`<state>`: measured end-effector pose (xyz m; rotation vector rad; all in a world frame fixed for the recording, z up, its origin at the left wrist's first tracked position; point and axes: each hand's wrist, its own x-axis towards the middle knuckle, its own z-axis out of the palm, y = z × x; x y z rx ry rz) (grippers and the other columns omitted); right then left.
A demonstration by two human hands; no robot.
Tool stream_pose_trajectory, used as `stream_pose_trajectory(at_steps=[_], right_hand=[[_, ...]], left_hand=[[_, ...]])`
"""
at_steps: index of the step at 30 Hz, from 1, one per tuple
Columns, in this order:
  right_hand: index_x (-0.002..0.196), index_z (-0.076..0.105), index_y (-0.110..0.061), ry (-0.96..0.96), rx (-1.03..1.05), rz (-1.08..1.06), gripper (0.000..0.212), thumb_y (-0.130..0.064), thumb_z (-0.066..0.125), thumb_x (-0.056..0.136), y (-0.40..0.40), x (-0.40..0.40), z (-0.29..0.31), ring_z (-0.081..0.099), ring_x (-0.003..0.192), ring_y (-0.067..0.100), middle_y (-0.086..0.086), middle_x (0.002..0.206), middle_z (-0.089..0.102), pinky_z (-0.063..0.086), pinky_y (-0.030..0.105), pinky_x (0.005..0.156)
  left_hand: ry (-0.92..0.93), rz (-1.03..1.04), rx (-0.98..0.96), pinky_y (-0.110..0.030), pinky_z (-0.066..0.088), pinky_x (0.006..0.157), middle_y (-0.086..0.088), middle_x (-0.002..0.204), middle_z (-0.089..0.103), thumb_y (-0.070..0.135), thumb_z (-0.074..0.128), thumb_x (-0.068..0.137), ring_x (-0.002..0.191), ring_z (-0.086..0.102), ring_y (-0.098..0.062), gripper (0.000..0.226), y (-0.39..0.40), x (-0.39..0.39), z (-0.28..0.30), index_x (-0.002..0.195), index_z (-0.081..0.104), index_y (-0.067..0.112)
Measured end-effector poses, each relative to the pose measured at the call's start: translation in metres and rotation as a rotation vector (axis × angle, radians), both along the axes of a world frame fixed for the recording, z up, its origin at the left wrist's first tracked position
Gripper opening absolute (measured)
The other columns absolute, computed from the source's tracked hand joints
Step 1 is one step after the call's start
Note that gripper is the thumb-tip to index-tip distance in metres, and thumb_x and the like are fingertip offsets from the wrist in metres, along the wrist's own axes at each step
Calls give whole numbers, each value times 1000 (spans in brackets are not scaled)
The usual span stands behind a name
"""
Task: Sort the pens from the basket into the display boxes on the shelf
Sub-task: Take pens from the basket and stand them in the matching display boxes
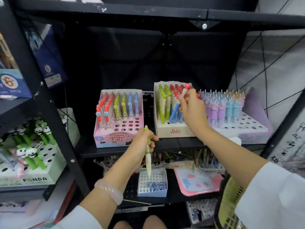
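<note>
My left hand (142,142) grips a green-and-cream pen (148,156) that points downward, in front of the pink display box (105,138). My right hand (191,109) pinches a red-topped pen (185,90) over the cream display box (171,132), which holds green, red and blue pens. A lilac display box (254,129) with purple and blue pens stands to the right on the same shelf (165,146). The yellow-green basket (231,200) hangs at my right forearm, lower right.
A panda pen box (33,179) stands on the left shelf unit behind a black upright post (54,113). On the lower shelf sit a small white box with holes (152,184) and a pink tray (198,182). Blue boxes stand upper left.
</note>
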<state>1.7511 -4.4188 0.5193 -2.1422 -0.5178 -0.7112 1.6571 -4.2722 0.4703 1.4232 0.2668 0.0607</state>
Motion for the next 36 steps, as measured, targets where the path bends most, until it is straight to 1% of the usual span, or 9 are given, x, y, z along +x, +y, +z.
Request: stream_pose_trajectory(at_steps=[2, 8, 15, 20, 23, 27, 31, 34, 36], right_hand=[[94, 44, -6, 11, -161, 29, 11, -16, 44, 98, 6, 0, -6, 63, 69, 25, 12, 76, 64, 52, 40, 71], [93, 57, 3, 62, -275, -97, 32, -26, 42, 99, 22, 0, -2, 62, 70, 31, 18, 78, 64, 48, 36, 61], [77, 54, -7, 239, -563, -139, 32, -30, 44, 98, 24, -4, -27, 61, 81, 30, 12, 77, 61, 38, 30, 59], [84, 67, -22, 330, -29, 372, 19, -30, 53, 93, 27, -26, -28, 58, 66, -3, -10, 69, 64, 42, 16, 62], [86, 69, -28, 569, 49, 670, 17, -23, 54, 93, 30, -38, -25, 56, 67, 1, -8, 71, 64, 46, 13, 65], [85, 66, -19, 610, 170, 657, 10, -20, 58, 91, 25, -38, -27, 59, 67, -1, -4, 75, 63, 49, 14, 66], [85, 58, -19, 472, 259, 515, 8, -25, 60, 90, 20, -31, -21, 59, 61, -4, -5, 73, 65, 48, 12, 58], [82, 55, -14, 376, 368, 460, 14, -25, 60, 89, 28, -24, -3, 60, 55, 0, -1, 67, 64, 51, 14, 56], [80, 54, -16, 319, 417, 440, 14, -25, 61, 89, 43, -18, 11, 61, 58, 3, 1, 68, 64, 52, 17, 59]], left_hand=[[-33, -7, 59, -22, 37, 48, -8, 86, 56, 8, 40, 93, 56, 45, -12, 10, 0, 0, -1, 87, 46, 12], [-216, -30, 161, -20, 44, 49, -3, 76, 57, 21, 44, 98, 52, 49, -7, 14, 10, -6, -5, 103, 53, 30], [-161, 49, 27, -24, 38, 51, -4, 70, 63, 4, 30, 96, 51, 48, -9, 25, 15, -6, -6, 99, 45, 24], [-177, 48, 51, -20, 40, 44, -2, 65, 68, 0, 31, 94, 45, 51, -8, 30, 14, 0, -7, 99, 37, 29], [-176, 21, 53, -22, 41, 43, -9, 68, 63, 4, 32, 93, 45, 53, -11, 34, 8, 4, -7, 100, 38, 36], [-187, -9, 81, -24, 47, 51, -8, 82, 63, 8, 33, 94, 55, 62, -12, 36, 1, 6, -8, 114, 37, 37], [-229, -57, 332, -22, 44, 90, 6, 111, 62, 16, 39, 98, 104, 58, -6, 32, 6, -1, -3, 128, 42, 26], [-295, 1, 500, -4, 39, 80, 16, 117, 51, 14, 43, 97, 105, 47, 5, 30, 19, -11, 6, 125, 49, 24], [-313, 59, 564, -6, 36, 82, 20, 115, 50, 13, 43, 97, 102, 46, 6, 30, 31, -18, 8, 120, 50, 30]])
